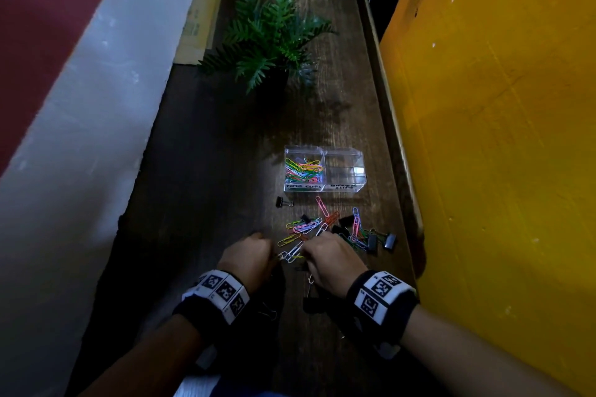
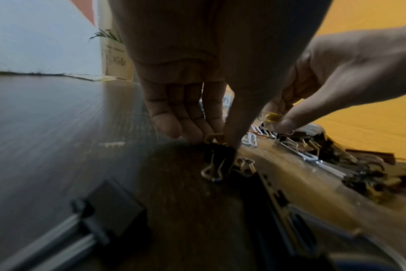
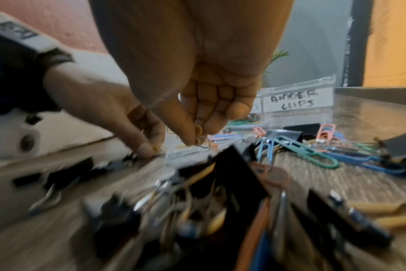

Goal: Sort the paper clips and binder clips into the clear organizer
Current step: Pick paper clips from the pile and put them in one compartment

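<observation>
The clear organizer (image 1: 351, 192) stands on the wooden desk; its left box, labelled paper clips, holds several coloured paper clips (image 1: 303, 169), and its right box, labelled binder clips (image 3: 294, 100), looks bare. A mixed pile of coloured paper clips (image 1: 309, 226) and black binder clips (image 1: 388, 240) lies in front of it. My left hand (image 2: 214, 139) pinches a yellow paper clip (image 2: 210, 137) just above a black binder clip (image 2: 220, 157). Beside it, my right hand (image 3: 195, 140) pinches a few yellow paper clips (image 3: 198, 130) over the near edge of the pile.
A green fern plant (image 1: 271, 39) stands farther back on the desk. A yellow wall (image 1: 500, 138) runs close along the right, behind the desk's raised rim (image 1: 383, 100). A white and red wall (image 1: 80, 90) borders the left. One binder clip (image 1: 283, 202) lies apart, left of the pile.
</observation>
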